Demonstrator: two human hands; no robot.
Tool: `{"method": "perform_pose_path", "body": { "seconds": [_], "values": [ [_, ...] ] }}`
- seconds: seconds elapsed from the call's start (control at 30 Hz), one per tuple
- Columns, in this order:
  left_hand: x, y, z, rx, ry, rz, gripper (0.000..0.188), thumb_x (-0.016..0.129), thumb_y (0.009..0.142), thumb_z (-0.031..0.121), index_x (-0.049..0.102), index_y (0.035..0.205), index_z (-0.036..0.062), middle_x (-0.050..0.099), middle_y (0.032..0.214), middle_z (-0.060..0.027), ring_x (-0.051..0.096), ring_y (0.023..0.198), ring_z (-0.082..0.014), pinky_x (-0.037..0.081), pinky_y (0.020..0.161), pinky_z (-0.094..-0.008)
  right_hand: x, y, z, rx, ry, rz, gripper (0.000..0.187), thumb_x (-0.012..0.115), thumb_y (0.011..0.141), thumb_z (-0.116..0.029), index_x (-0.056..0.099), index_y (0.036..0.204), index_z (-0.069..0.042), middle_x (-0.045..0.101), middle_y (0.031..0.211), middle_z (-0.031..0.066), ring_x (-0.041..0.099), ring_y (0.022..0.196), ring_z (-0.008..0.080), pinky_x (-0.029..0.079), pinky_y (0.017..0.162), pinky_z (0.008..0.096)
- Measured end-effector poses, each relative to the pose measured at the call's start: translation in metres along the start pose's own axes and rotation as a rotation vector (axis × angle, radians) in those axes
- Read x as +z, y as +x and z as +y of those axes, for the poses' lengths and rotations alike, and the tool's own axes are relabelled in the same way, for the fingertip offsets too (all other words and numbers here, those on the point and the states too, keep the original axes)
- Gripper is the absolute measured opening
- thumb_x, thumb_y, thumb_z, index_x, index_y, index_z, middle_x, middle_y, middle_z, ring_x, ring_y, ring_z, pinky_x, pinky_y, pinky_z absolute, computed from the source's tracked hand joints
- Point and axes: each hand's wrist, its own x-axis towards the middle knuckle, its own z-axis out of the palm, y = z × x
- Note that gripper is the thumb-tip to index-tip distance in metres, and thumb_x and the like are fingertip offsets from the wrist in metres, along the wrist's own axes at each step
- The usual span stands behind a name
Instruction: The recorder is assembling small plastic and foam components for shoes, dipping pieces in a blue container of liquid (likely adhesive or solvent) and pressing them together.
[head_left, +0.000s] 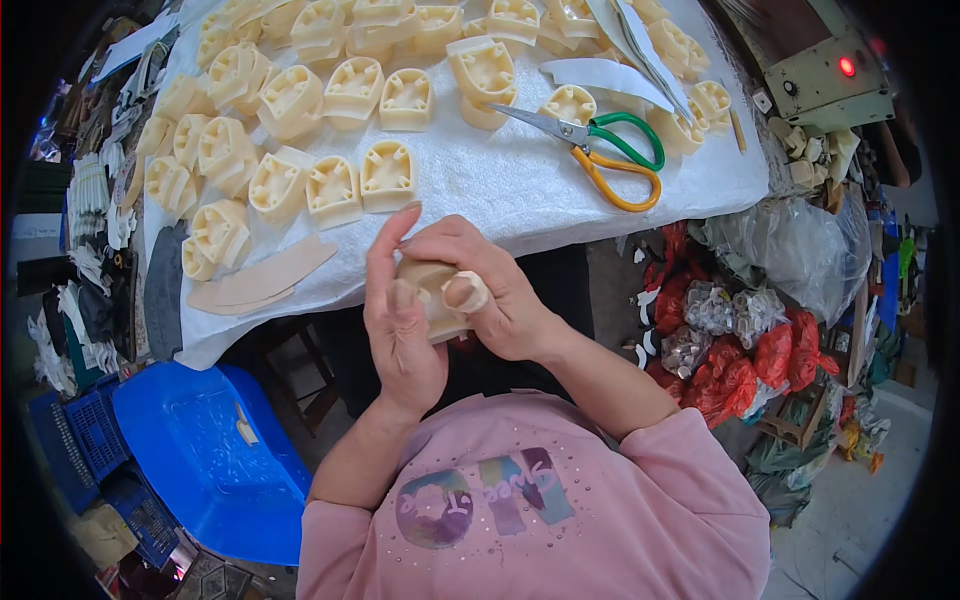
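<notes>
In front of my chest, just off the near edge of the table, both hands hold a cream plastic shoe heel [437, 310]. My left hand [400, 345] cups its left side, thumb on top. My right hand [500, 290] wraps its right side; a whitish cover sits around the thumb. Fingers partly hide the heel. Several similar hollow heels [388, 175] stand in rows on the white cloth [490, 195] beyond my hands. Scissors [573, 132], with one green and one orange handle, lie to the right, blades slightly apart. Beige curved strips [265, 272] rest at the near left.
White and grey strips [610, 78] lie among the heels at the back right. A blue plastic tub [215, 450] stands low on my left. Red plastic bags [720, 375] and clear bags fill the floor at right. A machine box [825, 80] with a red light is at the upper right.
</notes>
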Motion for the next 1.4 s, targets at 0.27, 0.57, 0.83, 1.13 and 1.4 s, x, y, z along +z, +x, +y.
{"method": "perform_pose_path", "body": {
  "seconds": [0.27, 0.57, 0.83, 1.13, 1.4],
  "values": [
    [0.007, 0.004, 0.003, -0.105, -0.21, 0.142, 0.049, 0.045, 0.093, 0.032, 0.035, 0.132, 0.0038, 0.049, 0.114, -0.0111, 0.054, 0.1, -0.0179, 0.046, 0.086, -0.0306, 0.017, -0.013, 0.003, 0.114, 0.284, 0.173, 0.04, 0.043, 0.095, -0.024, 0.044, 0.13, -0.004, 0.052, 0.114, 0.0152, 0.047, 0.113, 0.0283, 0.034, 0.099, 0.0348],
    [0.007, 0.0, 0.001, -0.055, -0.273, 0.024, 0.063, 0.046, 0.092, 0.047, 0.027, 0.137, 0.0063, 0.05, 0.113, -0.0111, 0.055, 0.1, -0.0184, 0.048, 0.083, -0.0319, 0.006, -0.005, -0.006, 0.296, 0.243, 0.22, 0.034, 0.048, 0.094, -0.027, 0.053, 0.121, -0.006, 0.054, 0.108, 0.0097, 0.055, 0.096, 0.0189, 0.044, 0.084, 0.0313],
    [0.005, -0.003, -0.005, -0.062, -0.066, -0.023, 0.068, 0.036, 0.094, 0.052, 0.023, 0.141, 0.005, 0.05, 0.115, -0.0137, 0.054, 0.106, -0.0199, 0.047, 0.087, -0.033, -0.008, 0.003, -0.012, 0.46, 0.377, 0.115, 0.016, 0.055, 0.092, -0.022, 0.056, 0.096, -0.006, 0.053, 0.083, -0.0004, 0.052, 0.067, 0.0055, 0.045, 0.052, 0.0201],
    [0.0, 0.006, 0.008, -0.141, -0.255, 0.047, 0.069, 0.036, 0.093, 0.056, 0.019, 0.144, 0.0129, 0.05, 0.116, -0.0139, 0.054, 0.107, -0.0209, 0.046, 0.09, -0.0353, -0.016, -0.002, -0.018, 0.489, 0.434, -0.026, 0.041, 0.053, 0.093, -0.029, 0.046, 0.129, -0.009, 0.047, 0.104, 0.0074, 0.051, 0.086, 0.0155, 0.045, 0.072, 0.0275],
    [-0.017, 0.006, -0.001, 0.364, 0.62, -0.185, 0.097, 0.042, 0.086, 0.065, 0.007, 0.142, -0.0062, 0.049, 0.112, -0.0208, 0.056, 0.094, -0.0311, 0.045, 0.085, -0.041, -0.028, 0.014, -0.034, 0.446, -0.287, -0.187, 0.053, 0.071, 0.078, -0.03, 0.053, 0.115, 0.003, 0.057, 0.095, 0.0143, 0.06, 0.074, 0.0241, 0.049, 0.065, 0.0346]
  ]
}}
